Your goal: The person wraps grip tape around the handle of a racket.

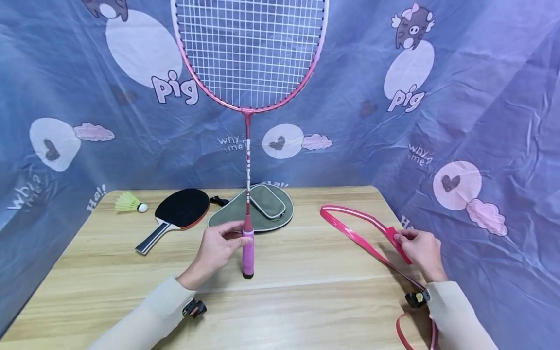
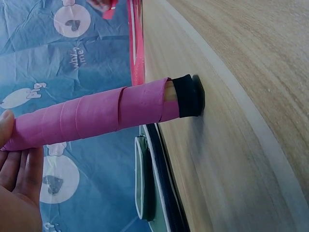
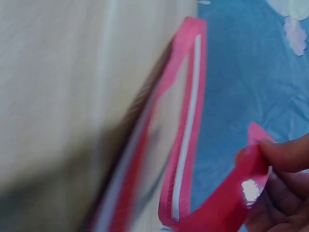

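In the head view, a pink badminton racket [image 1: 248,210] stands upright over the table, strung head at the top. My left hand [image 1: 218,249] pinches it between thumb and fingers at the upper end of the purple handle [image 1: 248,257]. The left wrist view shows the handle's wrap [image 2: 96,114] in overlapping turns, with a bare patch beside the black butt cap [image 2: 189,95], close over the tabletop. My right hand [image 1: 422,250] pinches one end of a long pinkish-red grip tape [image 1: 355,237] with a white centre strip. The tape loops across the table and trails under my right wrist.
Behind the handle lies a green paddle case [image 1: 229,216] with a zipped pocket. To its left are a black table tennis paddle [image 1: 181,206] and a yellow shuttlecock [image 1: 128,202]. Blue printed cloth [image 1: 350,160] encloses the wooden table [image 1: 297,301] at the back and sides.
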`<state>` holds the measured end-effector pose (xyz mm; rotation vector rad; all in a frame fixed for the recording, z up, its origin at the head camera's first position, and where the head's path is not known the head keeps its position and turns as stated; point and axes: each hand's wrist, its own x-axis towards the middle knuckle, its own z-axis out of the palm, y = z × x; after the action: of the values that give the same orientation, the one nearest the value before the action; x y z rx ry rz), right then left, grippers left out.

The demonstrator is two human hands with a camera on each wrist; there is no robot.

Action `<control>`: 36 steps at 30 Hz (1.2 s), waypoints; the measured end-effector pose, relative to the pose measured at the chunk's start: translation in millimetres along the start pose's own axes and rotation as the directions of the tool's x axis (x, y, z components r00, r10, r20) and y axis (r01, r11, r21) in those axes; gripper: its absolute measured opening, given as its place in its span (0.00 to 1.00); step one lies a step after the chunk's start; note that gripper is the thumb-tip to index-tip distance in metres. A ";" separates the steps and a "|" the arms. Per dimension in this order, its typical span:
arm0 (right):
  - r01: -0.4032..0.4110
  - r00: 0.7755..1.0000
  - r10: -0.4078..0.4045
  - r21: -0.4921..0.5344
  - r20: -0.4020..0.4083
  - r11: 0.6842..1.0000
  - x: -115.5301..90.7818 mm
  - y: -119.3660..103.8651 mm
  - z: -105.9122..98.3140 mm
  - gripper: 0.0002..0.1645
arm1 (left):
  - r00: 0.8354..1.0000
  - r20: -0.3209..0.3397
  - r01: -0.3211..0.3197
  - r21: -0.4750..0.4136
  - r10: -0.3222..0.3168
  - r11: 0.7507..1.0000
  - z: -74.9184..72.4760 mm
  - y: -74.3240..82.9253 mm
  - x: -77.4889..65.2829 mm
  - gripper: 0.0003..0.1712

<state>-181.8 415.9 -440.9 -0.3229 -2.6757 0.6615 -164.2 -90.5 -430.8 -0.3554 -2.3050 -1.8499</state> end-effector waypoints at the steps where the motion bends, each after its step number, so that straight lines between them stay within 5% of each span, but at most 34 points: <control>1: 0.010 1.000 -0.010 0.013 -0.027 1.000 0.7 -3.4 -2.5 0.14 | 1.000 0.000 0.002 0.008 -0.002 1.000 0.3 -0.1 -0.2 0.24; 9: -0.010 0.991 0.037 0.209 -0.127 0.978 10.9 -35.0 -24.6 0.17 | 1.000 0.000 -0.017 0.015 0.017 1.000 2.2 -0.7 -0.6 0.24; 19: 0.092 0.986 -0.010 0.495 -0.166 0.864 23.1 -93.4 -36.4 0.15 | 1.000 -0.014 -0.018 0.023 0.018 1.000 2.9 0.9 -3.1 0.24; 23: 0.197 0.976 -0.108 0.560 -0.189 0.805 24.1 -119.6 -36.3 0.14 | 1.000 -0.019 -0.005 0.012 0.005 1.000 4.2 0.0 -4.4 0.24; 29: 0.263 0.961 -0.248 0.685 -0.123 0.680 13.7 -166.3 -25.7 0.12 | 1.000 -0.004 -0.003 0.005 0.004 1.000 3.7 -0.4 -6.0 0.24; 36: 0.353 0.900 -0.423 0.744 -0.104 0.568 2.3 -219.5 -9.6 0.07 | 1.000 -0.009 -0.020 0.022 0.020 1.000 4.7 0.2 -3.7 0.24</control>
<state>-208.8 230.8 -325.7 0.5298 -2.1455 1.5519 -160.5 -86.1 -432.6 -0.3649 -2.3049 -1.8123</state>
